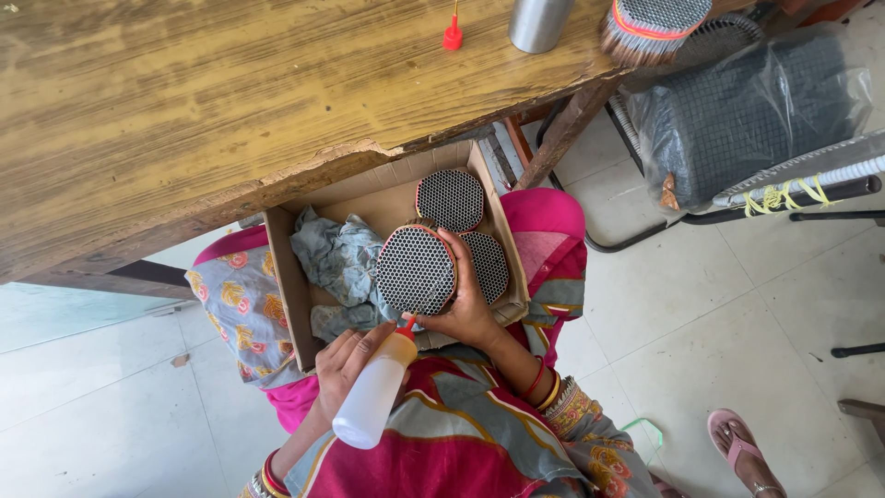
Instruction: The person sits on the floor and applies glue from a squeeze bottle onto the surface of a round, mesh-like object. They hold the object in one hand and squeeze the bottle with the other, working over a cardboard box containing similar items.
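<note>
Over the cardboard box (297, 304) on the lap, the right hand (466, 304) clamps an octagonal mesh disc (415, 270) upright. The left hand (346, 364), just below-left, grips a squeeze bottle (373, 392), red nozzle touching the disc's lower edge.

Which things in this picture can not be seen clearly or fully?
- Tip of the white squeeze bottle in the left hand: hidden behind the round black mesh disc held by the right hand.
- Floor of the brown cardboard box: covered by the grey cloth and discs.
- Steel cylinder and mesh brush-like piece on the wooden table: cut off by the top edge.
- Foot in a pink sandal: its owner is out of frame.
</note>
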